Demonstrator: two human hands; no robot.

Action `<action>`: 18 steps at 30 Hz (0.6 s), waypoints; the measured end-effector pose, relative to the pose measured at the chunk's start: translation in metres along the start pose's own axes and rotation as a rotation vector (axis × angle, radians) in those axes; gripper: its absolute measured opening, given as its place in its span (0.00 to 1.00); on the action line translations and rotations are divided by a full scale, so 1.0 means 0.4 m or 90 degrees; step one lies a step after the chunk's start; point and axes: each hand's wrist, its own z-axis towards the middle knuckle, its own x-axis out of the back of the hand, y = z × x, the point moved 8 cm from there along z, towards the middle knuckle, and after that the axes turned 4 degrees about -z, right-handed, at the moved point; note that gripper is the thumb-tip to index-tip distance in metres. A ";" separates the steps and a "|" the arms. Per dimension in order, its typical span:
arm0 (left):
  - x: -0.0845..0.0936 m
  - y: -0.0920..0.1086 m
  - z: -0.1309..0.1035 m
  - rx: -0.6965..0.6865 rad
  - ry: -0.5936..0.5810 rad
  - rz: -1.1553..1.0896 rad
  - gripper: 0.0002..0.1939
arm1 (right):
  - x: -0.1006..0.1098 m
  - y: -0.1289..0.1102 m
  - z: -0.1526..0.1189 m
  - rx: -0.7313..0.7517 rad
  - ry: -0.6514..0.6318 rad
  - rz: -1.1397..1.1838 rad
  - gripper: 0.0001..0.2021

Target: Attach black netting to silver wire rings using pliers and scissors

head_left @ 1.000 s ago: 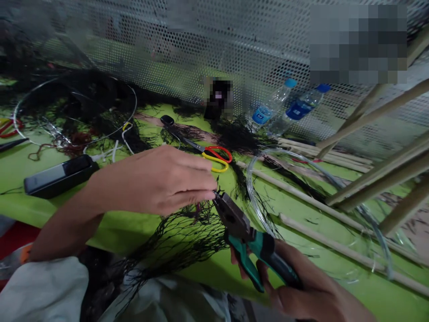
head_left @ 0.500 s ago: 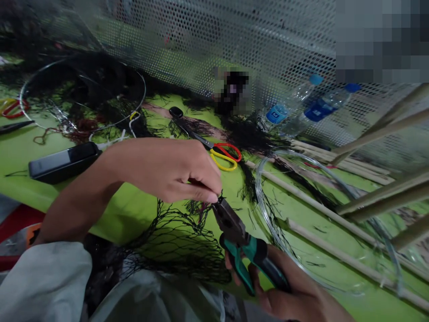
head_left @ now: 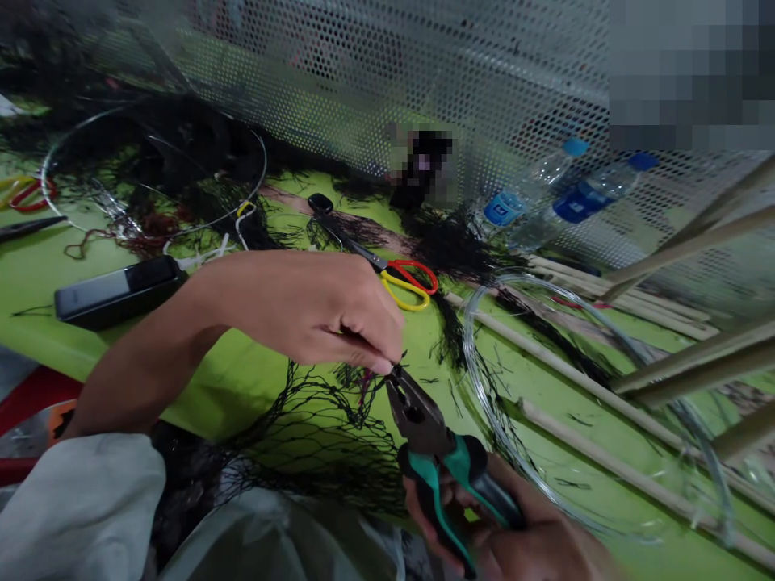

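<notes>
My left hand (head_left: 320, 311) pinches the top of a black mesh net (head_left: 327, 428), whose gathered end is mostly hidden by the fingertips. Below the pinch, the net hangs over the table's near edge towards my lap. In my right hand (head_left: 514, 524) are pliers (head_left: 424, 428) with black and green handles. Their dark jaws point up and left, the tips right at my left fingertips. A slim gap shows between the jaws; what lies at their very tips is too small to make out. A bit of purple thread shows in the net beside the jaws.
On the green table (head_left: 218, 379) lie scissors (head_left: 400, 282) with red and yellow handles, a black power bank (head_left: 121, 290) and a coil of clear wire (head_left: 472, 355). Wooden poles (head_left: 605, 460) lie at right. Two water bottles (head_left: 581, 198) stand by a perforated metal panel (head_left: 339, 73).
The pliers' handles have spread wider and the jaws have parted slightly. My left hand keeps its pinch on the net, almost unmoved. The view has shifted a little.
</notes>
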 end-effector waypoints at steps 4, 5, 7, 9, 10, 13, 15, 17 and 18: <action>0.005 0.012 -0.003 -0.014 0.024 0.054 0.19 | -0.035 -0.032 0.010 0.047 -0.092 0.029 0.32; 0.006 0.016 -0.005 -0.015 0.032 0.065 0.19 | -0.033 -0.035 0.011 0.055 -0.093 0.032 0.33; 0.006 0.026 -0.009 -0.016 0.041 0.079 0.17 | -0.030 -0.031 0.008 0.061 -0.108 0.025 0.35; 0.004 0.038 -0.013 -0.020 0.044 0.095 0.16 | -0.030 -0.020 0.001 0.051 -0.136 -0.005 0.36; 0.003 0.044 -0.014 -0.025 0.045 0.104 0.16 | -0.030 -0.015 -0.003 0.043 -0.146 -0.024 0.36; 0.006 0.056 -0.016 -0.038 0.056 0.132 0.17 | -0.028 -0.013 -0.017 0.028 -0.126 -0.059 0.33; 0.010 0.059 -0.017 -0.049 0.066 0.142 0.17 | -0.028 -0.020 -0.025 0.017 -0.085 -0.060 0.31; 0.013 0.060 -0.018 -0.057 0.073 0.155 0.18 | -0.030 -0.025 -0.030 0.002 -0.052 -0.061 0.29; 0.015 0.060 -0.019 -0.058 0.075 0.161 0.18 | -0.032 -0.028 -0.031 -0.003 -0.042 -0.063 0.29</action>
